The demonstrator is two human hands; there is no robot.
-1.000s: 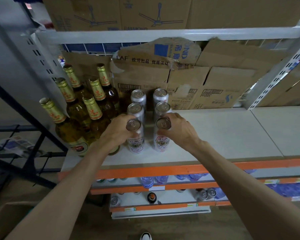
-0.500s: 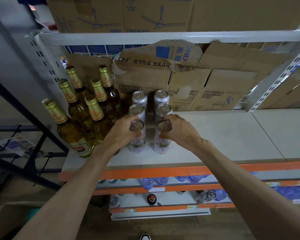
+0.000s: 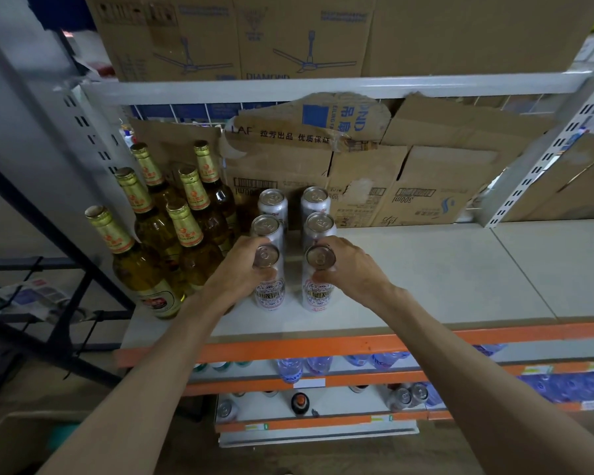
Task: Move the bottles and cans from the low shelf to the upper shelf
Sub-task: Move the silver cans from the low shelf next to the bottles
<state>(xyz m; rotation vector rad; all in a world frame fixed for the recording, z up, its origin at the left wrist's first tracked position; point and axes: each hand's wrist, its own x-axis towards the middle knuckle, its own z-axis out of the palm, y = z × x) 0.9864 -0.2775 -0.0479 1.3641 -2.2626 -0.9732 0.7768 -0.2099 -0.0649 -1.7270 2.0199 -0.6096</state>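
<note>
On the upper shelf (image 3: 460, 269) two rows of silver cans run front to back. My left hand (image 3: 235, 272) grips the front can of the left row (image 3: 270, 293), which stands on the shelf. My right hand (image 3: 352, 265) grips the front can of the right row (image 3: 318, 293), also standing. Behind them stand two more cans per row (image 3: 271, 204). Several gold-capped amber bottles (image 3: 186, 234) stand to the left of the cans. On the low shelf (image 3: 340, 402) a few cans (image 3: 408, 395) and a dark bottle (image 3: 299, 403) remain visible.
Torn cardboard boxes (image 3: 374, 173) line the back of the upper shelf. A white shelf beam (image 3: 323, 87) with fan boxes on it runs overhead. A white upright (image 3: 542, 159) stands at the right. Water bottles (image 3: 302, 366) fill the middle shelf. A dark metal rack (image 3: 48, 269) stands at the left.
Both hands stay on the front cans; the cans have settled slightly farther back against the rows. The view has shifted a little.
</note>
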